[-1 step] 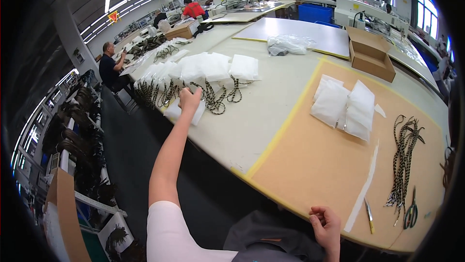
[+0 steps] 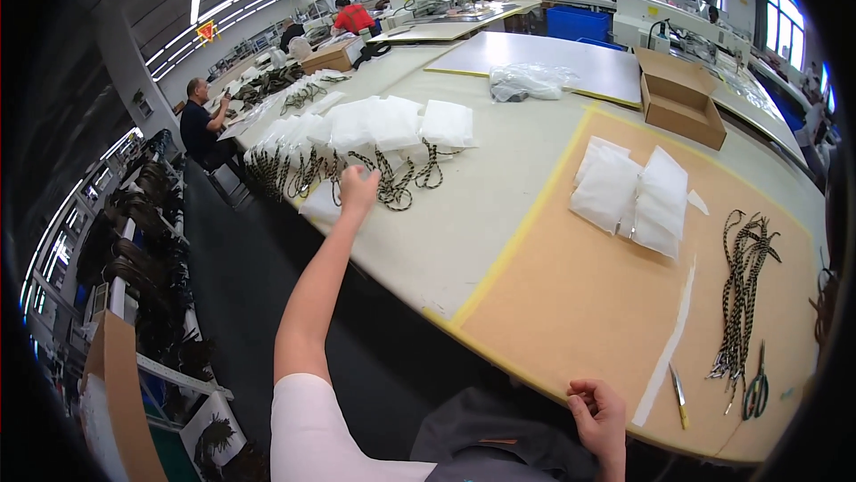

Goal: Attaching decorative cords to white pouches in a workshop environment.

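Note:
My left hand (image 2: 359, 186) reaches far across the table, fingers pinched together, at the near side of a row of white soft packets (image 2: 385, 122). Black-and-tan striped cords (image 2: 392, 181) hang out from these packets and lie right around my fingers. What the pinch holds, if anything, is hidden. A white packet (image 2: 319, 205) lies flat by the table edge, beside my left wrist. My right hand (image 2: 599, 415) rests at the table's near edge, fingers curled in and thumb against them; nothing shows in it.
On the tan board (image 2: 535, 277) lie more white packets (image 2: 606, 188), a bundle of striped cords (image 2: 744, 295), scissors (image 2: 756, 388), a yellow-handled blade (image 2: 680, 397) and a white strip (image 2: 664, 353). An open cardboard box (image 2: 682, 112) stands behind. A seated person (image 2: 203, 121) works at far left.
My left hand has moved slightly right and nearer to me along the cords, now covering part of the flat white packet. My right hand stays where it was.

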Tool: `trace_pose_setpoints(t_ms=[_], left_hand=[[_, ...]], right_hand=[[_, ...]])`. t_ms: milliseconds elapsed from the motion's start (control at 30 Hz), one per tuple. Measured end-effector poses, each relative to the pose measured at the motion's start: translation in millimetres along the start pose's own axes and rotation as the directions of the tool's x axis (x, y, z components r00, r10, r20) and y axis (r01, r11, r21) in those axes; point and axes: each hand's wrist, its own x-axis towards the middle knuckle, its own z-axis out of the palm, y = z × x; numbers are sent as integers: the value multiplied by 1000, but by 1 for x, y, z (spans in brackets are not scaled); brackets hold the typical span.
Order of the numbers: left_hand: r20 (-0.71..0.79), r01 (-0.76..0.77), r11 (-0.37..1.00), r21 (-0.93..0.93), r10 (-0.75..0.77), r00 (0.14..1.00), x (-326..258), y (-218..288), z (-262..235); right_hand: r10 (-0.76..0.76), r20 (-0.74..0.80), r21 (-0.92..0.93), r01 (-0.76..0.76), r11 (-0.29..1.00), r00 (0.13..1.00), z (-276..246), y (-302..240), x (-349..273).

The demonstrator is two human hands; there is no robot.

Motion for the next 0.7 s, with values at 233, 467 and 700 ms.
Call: trace_pose_setpoints(t_ms=[233,467,700], left_hand=[[139,-619,744,-251,661,738,-128,146,110],[465,-347,764,-544,619,633,-196,352,218],[745,-15,972,-236,191,639,-170,436,327]], right_hand=[[4,-5,-108,-5,994,1000,-15,2,5],[-103,-7,-80,102,992,995,-24,9,13],[-244,49,-31,246,969,969,-22,13,6]])
